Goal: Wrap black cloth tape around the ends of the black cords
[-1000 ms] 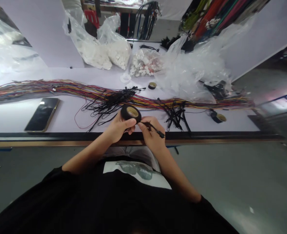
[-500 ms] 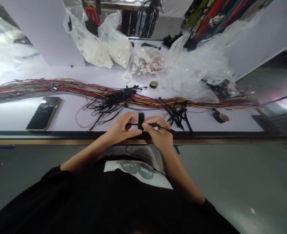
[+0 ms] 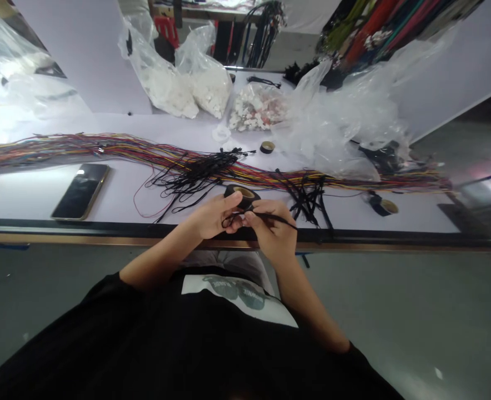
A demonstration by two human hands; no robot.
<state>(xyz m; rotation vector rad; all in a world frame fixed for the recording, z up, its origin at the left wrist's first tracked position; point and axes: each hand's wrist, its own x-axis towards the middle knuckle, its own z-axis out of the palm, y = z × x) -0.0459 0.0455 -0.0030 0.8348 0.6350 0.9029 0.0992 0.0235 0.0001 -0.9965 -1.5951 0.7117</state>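
A roll of black tape (image 3: 249, 202) is in my left hand (image 3: 216, 218), whose thumb presses on its near side. The roll is tilted so its pale core shows. My right hand (image 3: 275, 232) pinches a thin black cable (image 3: 285, 220) between thumb and fingers. This cable runs out past the right hand, and its other end curls in a small loop by the left fingertips. Both hands are close together above the table's front edge. Where the tape meets the cable is hard to make out.
Behind the hands a long bundle of coloured wires (image 3: 137, 149) crosses the table. Black looped cables (image 3: 199, 172) and short black pieces (image 3: 307, 197) lie on it. A phone (image 3: 81, 191) is at left, another tape roll (image 3: 385, 206) at right, and plastic bags (image 3: 210, 86) at the back.
The tape roll has turned from edge-on to tilted, with its core now showing. My left fingers have shifted round it, and a cable loop now shows below. The view has moved slightly.
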